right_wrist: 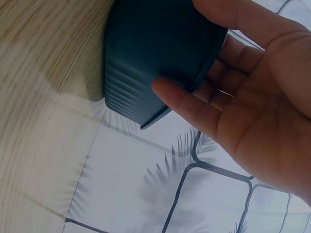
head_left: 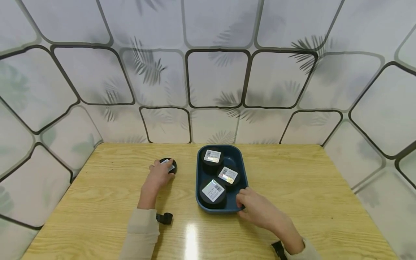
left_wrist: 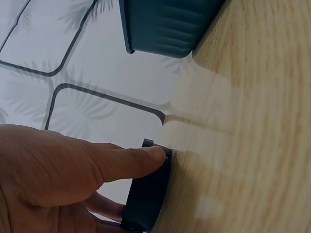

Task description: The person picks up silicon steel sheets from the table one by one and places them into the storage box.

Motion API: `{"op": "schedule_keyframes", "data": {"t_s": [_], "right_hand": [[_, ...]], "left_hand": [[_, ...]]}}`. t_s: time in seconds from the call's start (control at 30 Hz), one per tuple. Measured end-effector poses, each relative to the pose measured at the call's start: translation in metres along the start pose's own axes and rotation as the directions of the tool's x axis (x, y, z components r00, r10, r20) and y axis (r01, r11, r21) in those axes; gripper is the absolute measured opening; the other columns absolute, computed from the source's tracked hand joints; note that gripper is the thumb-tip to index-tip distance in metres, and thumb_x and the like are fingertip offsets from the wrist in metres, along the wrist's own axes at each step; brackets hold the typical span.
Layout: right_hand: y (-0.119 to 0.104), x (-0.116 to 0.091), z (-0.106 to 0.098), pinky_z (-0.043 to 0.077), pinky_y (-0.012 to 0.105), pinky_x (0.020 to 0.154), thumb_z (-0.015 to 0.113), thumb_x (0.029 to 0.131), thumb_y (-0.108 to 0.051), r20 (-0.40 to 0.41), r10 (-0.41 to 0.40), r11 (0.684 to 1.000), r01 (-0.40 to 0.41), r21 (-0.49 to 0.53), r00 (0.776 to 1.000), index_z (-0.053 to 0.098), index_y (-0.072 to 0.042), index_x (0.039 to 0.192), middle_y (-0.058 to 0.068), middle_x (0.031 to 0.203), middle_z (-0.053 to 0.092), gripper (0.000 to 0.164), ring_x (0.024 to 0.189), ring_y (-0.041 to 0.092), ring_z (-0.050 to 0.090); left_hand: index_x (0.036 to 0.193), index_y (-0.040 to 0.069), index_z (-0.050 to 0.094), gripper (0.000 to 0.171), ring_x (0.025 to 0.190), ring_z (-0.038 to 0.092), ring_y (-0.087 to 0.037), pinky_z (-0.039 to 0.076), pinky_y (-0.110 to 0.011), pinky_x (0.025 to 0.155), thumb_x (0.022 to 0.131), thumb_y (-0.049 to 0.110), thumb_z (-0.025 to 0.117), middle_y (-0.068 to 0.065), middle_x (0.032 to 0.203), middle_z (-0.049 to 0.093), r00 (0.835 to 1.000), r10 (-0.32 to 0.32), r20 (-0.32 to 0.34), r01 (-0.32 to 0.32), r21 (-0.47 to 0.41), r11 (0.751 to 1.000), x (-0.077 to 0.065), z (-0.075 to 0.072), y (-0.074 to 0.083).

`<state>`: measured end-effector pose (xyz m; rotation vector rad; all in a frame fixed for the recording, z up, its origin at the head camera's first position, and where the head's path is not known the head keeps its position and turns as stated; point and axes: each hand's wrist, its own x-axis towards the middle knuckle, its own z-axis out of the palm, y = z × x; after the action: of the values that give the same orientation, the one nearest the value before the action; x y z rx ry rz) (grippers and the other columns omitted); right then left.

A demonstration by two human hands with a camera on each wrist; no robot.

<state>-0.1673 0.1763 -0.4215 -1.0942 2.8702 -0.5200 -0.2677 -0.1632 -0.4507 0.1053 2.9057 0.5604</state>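
Note:
My left hand holds a low, round black disc with a white label by its edges, thumb on one side and fingers on the other. The disc stands on the table, left of a blue rectangular tray. In the tray sit three round black containers with white labels: one at the back, one at the middle right, and one at the front left. My right hand grips the tray's front right corner, some fingers over the rim and others against the outer wall.
The light wooden table meets a patterned wall covering at its back edge. Dark wrist straps show on both arms, one near the left sleeve and another near the right.

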Motion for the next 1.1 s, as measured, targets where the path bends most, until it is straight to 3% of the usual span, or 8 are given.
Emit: {"op": "schedule_keyframes", "data": {"t_s": [0.27,0.57,1.1], "right_hand": [[0.0,0.0,-0.001,0.043,0.025,0.065,0.079,0.075,-0.005,0.0,-0.008,1.0,0.008,-0.009,1.0,0.054,-0.015,0.076,-0.009,0.079,0.046,0.026,0.076,0.009,0.042],[0.0,0.0,-0.001,0.042,0.025,0.065,0.079,0.075,-0.004,0.001,-0.002,1.0,0.002,-0.016,1.0,0.054,-0.015,0.076,-0.009,0.079,0.046,0.027,0.076,0.009,0.041],[-0.001,0.0,0.0,0.042,0.025,0.065,0.077,0.074,-0.005,-0.01,-0.007,1.0,0.007,-0.015,1.0,0.055,-0.015,0.076,-0.009,0.079,0.046,0.025,0.075,0.009,0.041]], "left_hand": [[0.144,0.001,0.047,0.058,0.113,0.042,-0.065,0.044,-0.067,0.09,0.093,0.014,0.07,-0.046,0.13,0.038,0.999,-0.02,-0.026,0.019,-0.028,0.999,-0.005,0.002,0.007],[0.136,0.003,0.052,0.054,0.107,0.047,-0.061,0.049,-0.064,0.083,0.089,0.015,0.074,-0.044,0.121,0.043,0.998,0.004,-0.062,-0.005,-0.007,1.0,-0.009,0.003,0.009],[0.139,0.009,0.05,0.058,0.109,0.049,-0.057,0.052,-0.06,0.077,0.089,0.019,0.075,-0.042,0.124,0.042,1.0,-0.009,-0.029,0.009,0.01,1.0,-0.013,0.005,0.011]]}}
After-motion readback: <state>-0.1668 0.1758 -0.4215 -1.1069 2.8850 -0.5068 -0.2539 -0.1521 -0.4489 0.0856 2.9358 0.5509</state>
